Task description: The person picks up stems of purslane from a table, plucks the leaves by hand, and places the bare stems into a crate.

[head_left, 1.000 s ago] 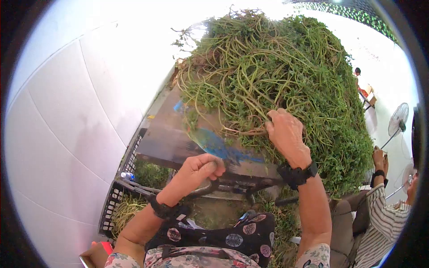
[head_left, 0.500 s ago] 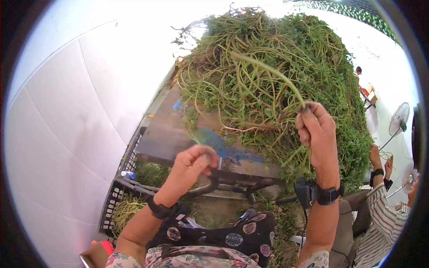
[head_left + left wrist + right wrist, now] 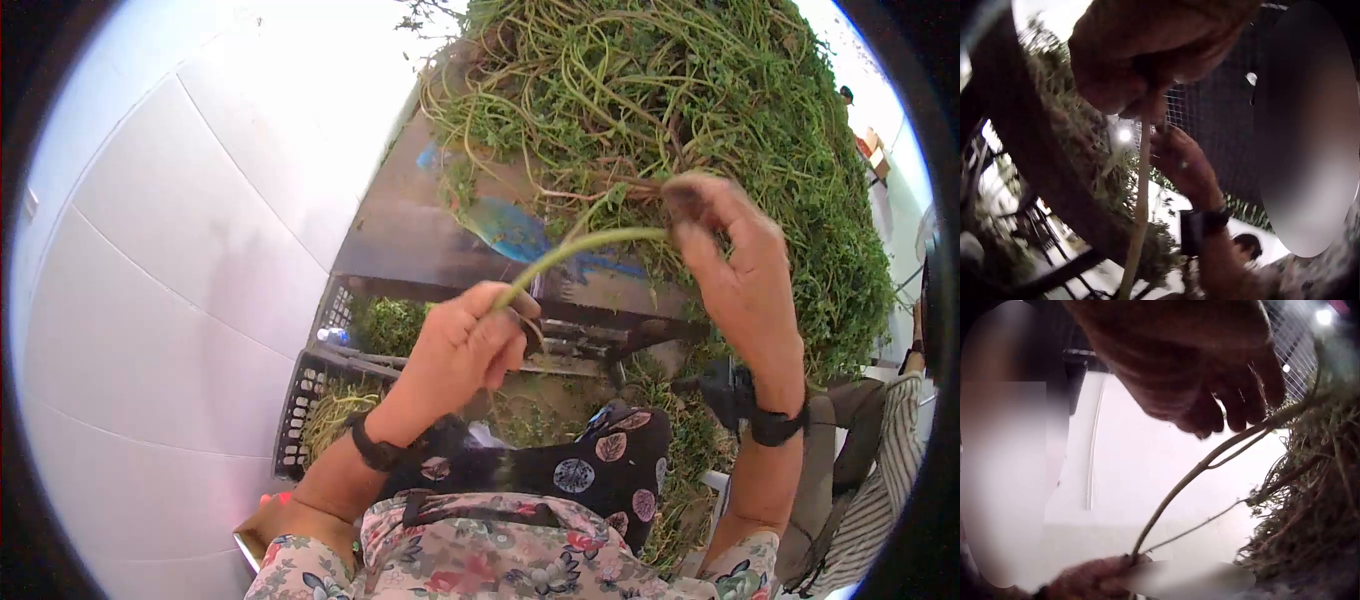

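A green stem [image 3: 580, 243] arches between the two hands in the head view, above the near edge of the table. Its lower left end is pinched by the left hand [image 3: 465, 345], fingers curled round it. At its other end the right hand [image 3: 738, 262] has thumb and fingertips on the stem, beside the heap of leafy stems [image 3: 640, 90]. The right wrist view shows the stem [image 3: 1175, 487] with a thin side shoot, running down to the left hand [image 3: 1094, 578]. In the left wrist view the stem [image 3: 1140, 212] hangs below the near hand's fingers.
The brown table [image 3: 400, 225] carries the heap and a blue patch [image 3: 510, 225]. Below its left side stands a black crate [image 3: 300, 415] holding stems. Another person's striped sleeve [image 3: 900, 450] is at the right, and a box [image 3: 255, 530] lies at the lower left.
The right hand lifted a stem from the heap and brought it across to the left hand, which now grips one end. The head view has shifted, with the table appearing higher.
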The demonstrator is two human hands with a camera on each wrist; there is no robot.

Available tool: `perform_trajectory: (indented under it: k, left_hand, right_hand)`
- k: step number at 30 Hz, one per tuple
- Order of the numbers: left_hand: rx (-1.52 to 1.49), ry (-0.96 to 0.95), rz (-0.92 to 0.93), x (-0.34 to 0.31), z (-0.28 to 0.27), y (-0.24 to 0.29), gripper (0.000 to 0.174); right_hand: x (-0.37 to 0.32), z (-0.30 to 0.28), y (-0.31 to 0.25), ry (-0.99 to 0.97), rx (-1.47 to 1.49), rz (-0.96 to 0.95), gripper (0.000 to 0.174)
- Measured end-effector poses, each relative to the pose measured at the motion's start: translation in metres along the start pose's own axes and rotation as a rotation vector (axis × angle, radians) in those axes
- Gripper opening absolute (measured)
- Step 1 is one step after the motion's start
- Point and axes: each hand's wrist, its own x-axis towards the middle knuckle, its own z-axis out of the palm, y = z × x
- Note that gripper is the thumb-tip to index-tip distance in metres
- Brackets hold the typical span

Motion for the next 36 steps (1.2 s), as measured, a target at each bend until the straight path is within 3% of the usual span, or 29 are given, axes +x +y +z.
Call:
perform_trajectory:
  k: [1, 3, 6, 7, 10, 13, 17, 20, 23, 26, 30, 33, 36]
  left_hand:
    - [-0.237, 0.017, -0.082, 0.0, -0.002, -0.007, 0.021]
    - [-0.529, 0.107, -0.127, -0.001, 0.002, -0.022, 0.019]
    - [-0.796, 0.129, -0.158, -0.007, 0.003, -0.045, 0.017]
    - [-0.85, 0.153, -0.195, -0.009, 0.007, -0.049, 0.017]
    - [-0.959, 0.17, -0.243, -0.016, 0.01, -0.068, 0.018]
    - [-0.903, 0.174, -0.22, -0.019, 0.015, -0.077, 0.02]
    - [-0.834, 0.11, -0.238, -0.02, 0.024, -0.071, 0.02]
    - [-0.781, 0.127, -0.254, -0.02, 0.031, -0.062, 0.02]
    - [-0.605, 0.142, -0.293, -0.022, 0.027, -0.063, 0.023]
    - [-0.327, 0.107, -0.281, -0.027, 0.019, -0.065, 0.025]
    - [-0.104, 0.062, -0.304, -0.031, 0.021, -0.065, 0.025]
    - [-0.074, -0.06, -0.306, -0.032, 0.02, -0.069, 0.026]
    - [-0.227, -0.105, -0.358, -0.033, 0.021, -0.068, 0.026]
  right_hand:
    - [-0.001, 0.004, 0.003, 0.162, -0.167, -0.15, 0.017]
    - [-0.01, 0.009, -0.004, 0.325, -0.16, -0.226, 0.016]
    - [-0.044, 0.014, -0.014, 0.038, 0.332, -0.005, 0.017]
    - [-0.05, 0.019, -0.012, -0.106, 0.35, -0.011, 0.02]
    - [-0.08, 0.055, -0.001, -0.294, 0.409, 0.179, 0.028]
    - [-0.105, 0.088, -0.001, -0.243, 0.715, 0.45, 0.049]
    - [-0.118, 0.112, -0.006, -0.376, 0.491, 0.351, 0.075]
    - [-0.124, 0.131, 0.002, -0.392, 0.508, 0.389, 0.069]
    - [-0.113, 0.114, -0.001, -0.603, 0.613, 0.63, 0.05]
    - [-0.115, 0.105, 0.006, -0.572, 0.577, 0.508, 0.028]
    - [-0.119, 0.105, 0.013, -0.446, 0.404, 0.289, 0.018]
    - [-0.118, 0.104, 0.013, -0.386, 0.325, 0.189, 0.018]
    - [-0.118, 0.105, 0.015, -0.354, 0.274, 0.127, 0.019]
